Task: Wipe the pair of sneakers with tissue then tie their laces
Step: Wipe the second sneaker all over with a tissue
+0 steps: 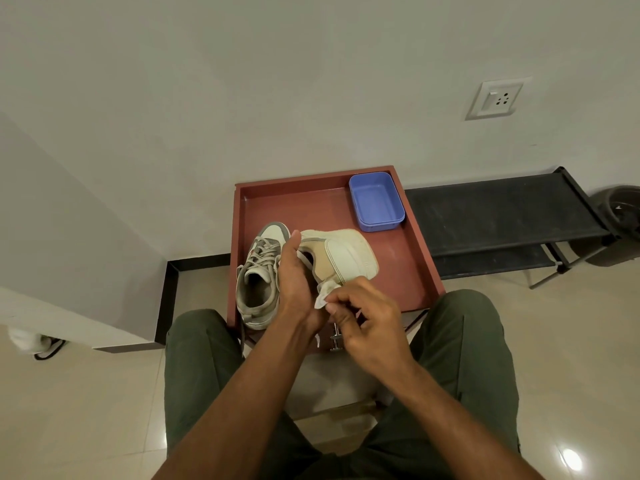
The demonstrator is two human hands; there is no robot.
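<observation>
Two white and grey sneakers lie on a red-brown tray table (pixel 408 251). The left sneaker (pixel 259 271) stands upright with its toe pointing away and its laces loose. The right sneaker (pixel 343 254) is tipped on its side, sole toward the right. My left hand (pixel 294 275) grips this tipped sneaker at its collar. My right hand (pixel 363 317) pinches a crumpled white tissue (pixel 325 294) against the sneaker's heel end. A lace end hangs over the table's front edge below the left sneaker.
An empty blue plastic tub (pixel 376 201) sits in the tray's far right corner. A black low rack (pixel 502 216) stands to the right against the wall, with a dark bin (pixel 620 220) beyond it. My knees in green trousers flank the table's front.
</observation>
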